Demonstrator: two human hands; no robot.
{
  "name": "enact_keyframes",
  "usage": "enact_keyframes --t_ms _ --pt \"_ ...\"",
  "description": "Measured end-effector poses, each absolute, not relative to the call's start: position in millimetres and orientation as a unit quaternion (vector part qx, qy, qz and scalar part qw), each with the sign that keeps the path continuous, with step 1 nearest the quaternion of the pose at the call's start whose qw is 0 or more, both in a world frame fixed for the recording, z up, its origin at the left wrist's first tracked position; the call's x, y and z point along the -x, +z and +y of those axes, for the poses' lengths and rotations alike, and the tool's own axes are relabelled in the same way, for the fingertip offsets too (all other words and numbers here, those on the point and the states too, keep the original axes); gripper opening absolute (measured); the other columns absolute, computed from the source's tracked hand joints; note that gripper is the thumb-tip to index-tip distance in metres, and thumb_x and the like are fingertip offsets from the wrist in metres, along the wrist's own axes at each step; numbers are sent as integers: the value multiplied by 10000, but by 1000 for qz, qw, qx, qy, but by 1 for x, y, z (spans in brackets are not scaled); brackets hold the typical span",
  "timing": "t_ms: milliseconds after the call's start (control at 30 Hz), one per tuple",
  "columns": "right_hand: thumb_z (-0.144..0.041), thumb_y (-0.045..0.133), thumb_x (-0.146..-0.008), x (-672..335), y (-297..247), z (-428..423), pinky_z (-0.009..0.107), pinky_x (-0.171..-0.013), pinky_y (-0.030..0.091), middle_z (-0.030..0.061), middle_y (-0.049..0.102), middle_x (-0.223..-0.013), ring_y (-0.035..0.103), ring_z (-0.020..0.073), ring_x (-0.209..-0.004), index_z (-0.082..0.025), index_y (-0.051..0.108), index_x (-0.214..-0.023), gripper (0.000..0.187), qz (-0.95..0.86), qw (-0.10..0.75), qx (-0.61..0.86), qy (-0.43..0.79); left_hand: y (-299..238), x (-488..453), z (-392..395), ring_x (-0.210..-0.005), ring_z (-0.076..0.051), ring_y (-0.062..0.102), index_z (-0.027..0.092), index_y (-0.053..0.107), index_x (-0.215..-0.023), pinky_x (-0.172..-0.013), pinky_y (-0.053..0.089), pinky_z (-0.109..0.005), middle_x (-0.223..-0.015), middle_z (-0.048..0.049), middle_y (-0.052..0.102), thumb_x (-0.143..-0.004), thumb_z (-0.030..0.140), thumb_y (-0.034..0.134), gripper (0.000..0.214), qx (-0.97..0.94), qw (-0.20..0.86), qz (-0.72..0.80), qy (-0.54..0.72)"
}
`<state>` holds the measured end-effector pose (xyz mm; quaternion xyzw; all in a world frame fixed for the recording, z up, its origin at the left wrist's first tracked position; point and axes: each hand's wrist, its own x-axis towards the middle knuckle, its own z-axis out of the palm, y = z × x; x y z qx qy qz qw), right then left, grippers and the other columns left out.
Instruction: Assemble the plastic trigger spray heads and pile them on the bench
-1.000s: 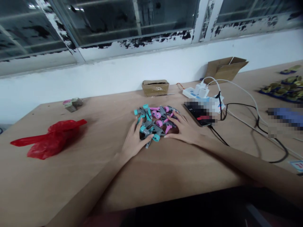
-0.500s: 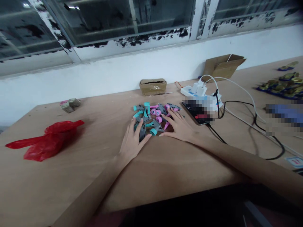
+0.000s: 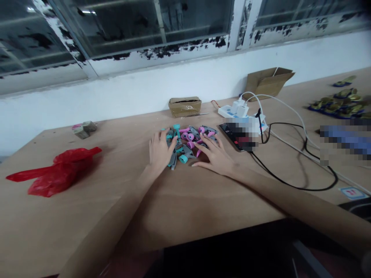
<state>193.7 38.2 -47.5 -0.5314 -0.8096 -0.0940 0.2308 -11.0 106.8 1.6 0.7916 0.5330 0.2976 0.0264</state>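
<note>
Coloured pieces (image 3: 190, 144) between parted, spread hands (image 3: 160, 151) (image 3: 218, 159), well back from the table's near edge (image 3: 220, 230)

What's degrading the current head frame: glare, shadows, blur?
Head view: a bright streak in the dark window pane; a soft shadow to the right of the red bag; blocky pixelation over part of the phone and a blue item at far right; fine detail soft in the teal, pink and gray pieces.
</note>
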Motion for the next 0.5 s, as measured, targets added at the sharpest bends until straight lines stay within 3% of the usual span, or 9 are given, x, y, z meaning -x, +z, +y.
enact_keyframes --t_ms 100,167,267,500 --pt "-651 375 -812 -194 -48 39 529 -1100 103 187 341 -1424 295 288 -1332 -151 416 -1326 718 -802 239 536 -108 16 -12 135 -1046 -301 550 153 558 -1142 -895 406 -423 -1107 -149 597 -831 446 511 430 -771 58 562 292" --pt "-631 372 -826 -195 -48 40 524 -1098 115 186 373 -1405 323 282 -1317 -150 444 -1303 681 -797 245 539 -117 21 -22 152 -975 -297 588 143 645 -949 -853 424 -394 -959 -138 656 -765 346 615 276 -762 90 575 284" --pt "-618 372 -835 -196 -49 41 524 -1095 122 176 425 -1368 347 279 -1300 -155 474 -1276 647 -791 253 543 -122 25 -21 169 -897 -275 618 164 662 -741 -797 445 -349 -781 -97 678 -745 268 632 108 -745 143 580 299" --pt "-621 374 -833 -197 -52 42 526 -1089 125 174 456 -1337 372 276 -1279 -157 491 -1257 639 -782 273 548 -119 28 17 167 -734 -167 622 113 605 -930 -661 505 -302 -765 -55 645 -848 344 529 257 -684 316 527 393"
